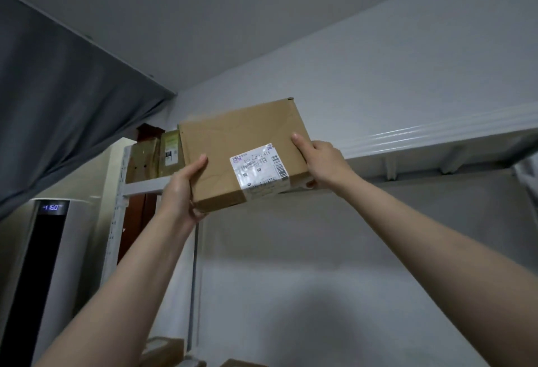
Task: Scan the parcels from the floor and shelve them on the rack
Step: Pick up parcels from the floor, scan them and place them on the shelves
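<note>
I hold a flat brown cardboard parcel (233, 139) with a white barcode label on its near face, raised to the top shelf (431, 139) of a white metal rack. My left hand (182, 189) grips its lower left edge, thumb on the front face and fingers under it. On the right edge, my right hand (323, 162) grips with the thumb on the front and fingers beneath. The parcel is tilted, its far end over the shelf edge.
Several brown parcels (157, 157) stand upright at the shelf's left end. A white perforated rack post (116, 221) runs down on the left. A tall appliance with a lit display (52, 208) stands at the left. More parcels (163, 352) lie on a lower level.
</note>
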{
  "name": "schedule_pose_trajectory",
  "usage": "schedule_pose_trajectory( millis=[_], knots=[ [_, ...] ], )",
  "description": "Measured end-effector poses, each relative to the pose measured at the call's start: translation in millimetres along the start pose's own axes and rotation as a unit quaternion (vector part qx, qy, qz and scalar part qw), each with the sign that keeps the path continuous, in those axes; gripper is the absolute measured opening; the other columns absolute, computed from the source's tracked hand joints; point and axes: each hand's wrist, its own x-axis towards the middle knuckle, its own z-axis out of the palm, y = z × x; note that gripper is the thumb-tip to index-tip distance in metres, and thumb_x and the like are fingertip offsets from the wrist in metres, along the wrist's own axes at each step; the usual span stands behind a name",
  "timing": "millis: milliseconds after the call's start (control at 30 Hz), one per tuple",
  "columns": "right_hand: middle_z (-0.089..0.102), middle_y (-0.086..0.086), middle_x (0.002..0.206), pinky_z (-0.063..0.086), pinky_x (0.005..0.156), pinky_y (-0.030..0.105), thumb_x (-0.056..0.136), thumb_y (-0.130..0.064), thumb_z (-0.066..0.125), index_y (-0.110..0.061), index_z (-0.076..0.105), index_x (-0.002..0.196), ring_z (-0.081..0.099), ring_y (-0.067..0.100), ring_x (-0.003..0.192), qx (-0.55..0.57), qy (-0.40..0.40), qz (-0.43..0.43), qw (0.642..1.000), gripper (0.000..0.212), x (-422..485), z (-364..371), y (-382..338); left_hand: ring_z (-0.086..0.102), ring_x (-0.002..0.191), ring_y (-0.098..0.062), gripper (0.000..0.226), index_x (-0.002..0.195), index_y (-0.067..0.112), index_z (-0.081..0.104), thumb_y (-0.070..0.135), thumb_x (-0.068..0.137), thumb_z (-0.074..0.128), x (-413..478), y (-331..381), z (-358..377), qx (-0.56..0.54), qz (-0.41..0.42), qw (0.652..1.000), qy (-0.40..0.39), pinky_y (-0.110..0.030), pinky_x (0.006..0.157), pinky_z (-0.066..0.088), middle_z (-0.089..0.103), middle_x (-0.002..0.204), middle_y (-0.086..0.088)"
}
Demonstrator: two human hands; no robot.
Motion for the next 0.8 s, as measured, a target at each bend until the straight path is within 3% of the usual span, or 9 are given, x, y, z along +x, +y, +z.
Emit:
schedule_pose_trajectory(
  millis=[133,233,400,467,533,633,800],
  knots=[
    [0.066,0.009,0.102,0.062,0.070,0.048,0.095,-0.065,0.044,-0.005,0.067,0.104,0.066,0.029,0.090,0.039,0.000,-0.015,0.999,0.066,43,18,-3,0.073,0.079,-0.019,0.041,0.121,0.019,0.068,0.037,0.084,0.072,46,12,3,-0.007,0.048,0.999,0.002,-0.037,0.080,0.057,0.078,0.097,0.000],
    [0.066,0.012,0.103,0.061,0.074,0.049,0.096,-0.061,0.046,-0.001,0.067,0.103,0.065,0.031,0.092,0.069,0.022,-0.019,0.997,0.064,68,34,-2,0.073,0.095,-0.024,0.041,0.118,0.019,0.068,0.035,0.082,0.075,70,15,3,-0.024,0.077,0.996,0.030,-0.045,0.092,0.057,0.076,0.109,-0.004],
    [0.057,0.010,0.078,0.054,0.082,0.056,0.097,-0.042,0.050,0.010,0.064,0.091,0.053,0.025,0.076,0.063,0.091,-0.053,0.992,0.054,104,70,4,0.073,0.086,-0.020,0.022,0.097,0.024,0.065,0.034,0.082,0.076,111,14,1,-0.047,0.096,0.990,0.092,-0.037,0.071,0.060,0.074,0.099,0.000],
    [0.055,0.005,0.074,0.055,0.071,0.039,0.097,-0.031,0.048,0.003,0.061,0.081,0.049,0.023,0.072,0.034,0.088,-0.071,0.993,0.040,116,87,4,0.073,0.091,-0.023,0.026,0.098,0.023,0.065,0.035,0.078,0.079,131,13,-3,-0.059,0.110,0.986,0.107,-0.041,0.077,0.061,0.075,0.104,-0.001],
    [0.057,0.002,0.082,0.041,0.055,0.018,0.098,-0.026,0.048,-0.007,0.060,0.087,0.049,0.020,0.072,-0.011,0.078,-0.092,0.993,0.024,125,105,5,0.074,0.093,-0.026,0.036,0.105,0.019,0.066,0.035,0.076,0.081,149,13,-9,-0.080,0.120,0.983,0.109,-0.044,0.080,0.062,0.075,0.106,-0.003],
    [0.061,0.003,0.099,0.036,0.063,0.030,0.096,-0.023,0.050,-0.007,0.061,0.110,0.052,0.022,0.086,-0.072,0.087,-0.117,0.987,0.024,143,136,9,0.072,0.091,-0.025,0.056,0.123,0.014,0.058,0.037,0.078,0.081,178,9,-19,-0.087,0.147,0.978,0.120,-0.046,0.078,0.063,0.070,0.112,-0.005],
    [0.065,0.014,0.105,0.044,0.076,0.036,0.092,-0.020,0.050,-0.006,0.065,0.103,0.058,0.035,0.099,-0.160,0.113,-0.136,0.971,0.023,173,188,14,0.065,0.107,-0.024,0.081,0.137,0.021,0.044,0.048,0.072,0.083,228,2,-41,-0.052,0.183,0.973,0.129,-0.046,0.086,0.060,0.059,0.126,-0.002]
  ],
)
